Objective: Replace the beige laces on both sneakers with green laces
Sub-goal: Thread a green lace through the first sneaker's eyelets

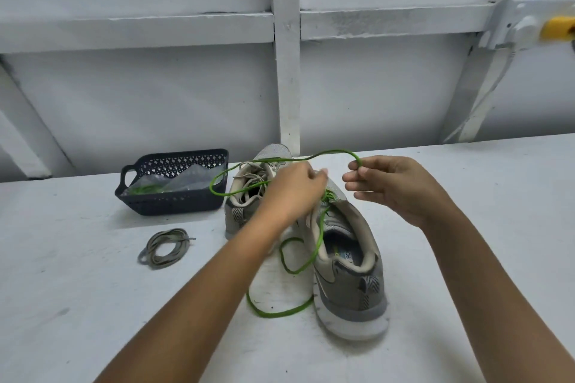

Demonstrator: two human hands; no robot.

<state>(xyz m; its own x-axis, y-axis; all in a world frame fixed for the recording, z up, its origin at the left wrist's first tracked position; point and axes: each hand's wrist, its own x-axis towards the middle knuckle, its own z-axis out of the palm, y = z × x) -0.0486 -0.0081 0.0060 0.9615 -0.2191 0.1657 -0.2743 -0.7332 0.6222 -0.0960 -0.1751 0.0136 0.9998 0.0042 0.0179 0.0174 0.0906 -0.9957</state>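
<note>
Hands at work on our table: the right hand pinches a loop of green lace just above the near sneaker, while the left hand curls over its eyelets, gripping the same lace. We see the far sneaker, beige-laced, toward the table's far edge beside a dark basket. A coiled beige lace lies to their left.

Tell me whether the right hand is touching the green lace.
Touching. The head view shows the green lace looping up to the right hand, where thumb and forefinger pinch it.
</note>
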